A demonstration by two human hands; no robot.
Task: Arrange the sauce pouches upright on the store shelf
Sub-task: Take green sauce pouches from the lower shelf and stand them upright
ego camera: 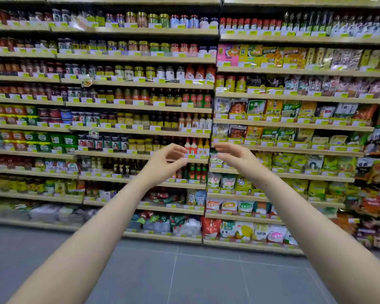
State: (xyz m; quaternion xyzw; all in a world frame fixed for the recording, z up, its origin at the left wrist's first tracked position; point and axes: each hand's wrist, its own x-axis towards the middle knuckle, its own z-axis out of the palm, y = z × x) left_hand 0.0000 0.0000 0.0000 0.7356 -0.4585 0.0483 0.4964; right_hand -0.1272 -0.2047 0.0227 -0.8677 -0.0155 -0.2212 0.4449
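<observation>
Both my arms are stretched out toward a tall store shelving wall [140,154]. My left hand [166,160] hovers in the air with loosely curled fingers and holds nothing. My right hand [234,156] is raised beside it, fingers relaxed and bare, a short gap between the two hands. Red and green sauce pouches [162,197] lie on a low shelf below my left hand, some slumped. More pouches [160,219] sit on the shelf under that one. Neither hand touches any product.
Jars and bottles [127,119] fill the left bays. Bagged seasonings [290,110] fill the right bays. Squeeze bottles [196,147] stand just behind my hands. Grey tiled floor [184,275] lies between me and the bottom shelf edge [162,236].
</observation>
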